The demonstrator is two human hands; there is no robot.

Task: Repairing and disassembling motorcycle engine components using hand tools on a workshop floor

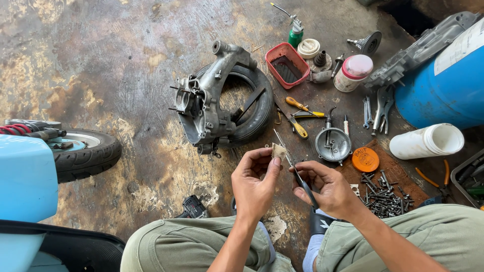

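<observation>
I sit on the stained concrete floor with both knees up in olive trousers. My left hand is closed in a pinch, thumb and fingertips gripping a small tan scrap that looks like sandpaper or gasket material; I cannot tell which. My right hand is closed around the dark handle of a thin metal tool, whose slender shaft runs up toward 11 o'clock and lies against the scrap. The two hands are just beside each other, low of centre. At 12 o'clock from the hands, an aluminium engine casing lies across a small black tyre. At 1 o'clock from the hands sit yellow-handled pliers and a round grey metal cover. At 3 o'clock, an orange round lid rests on a brown mat, beside a heap of dark bolts and screws. Farther out toward 1 o'clock: a red plastic tray, a green oil can with a long spout, a white jar with a pink lid, and a set of spanners. At far right, a blue drum stands with a white plastic container lying on its side near it. At 9 o'clock, a scooter wheel sits beside a light blue body panel.
</observation>
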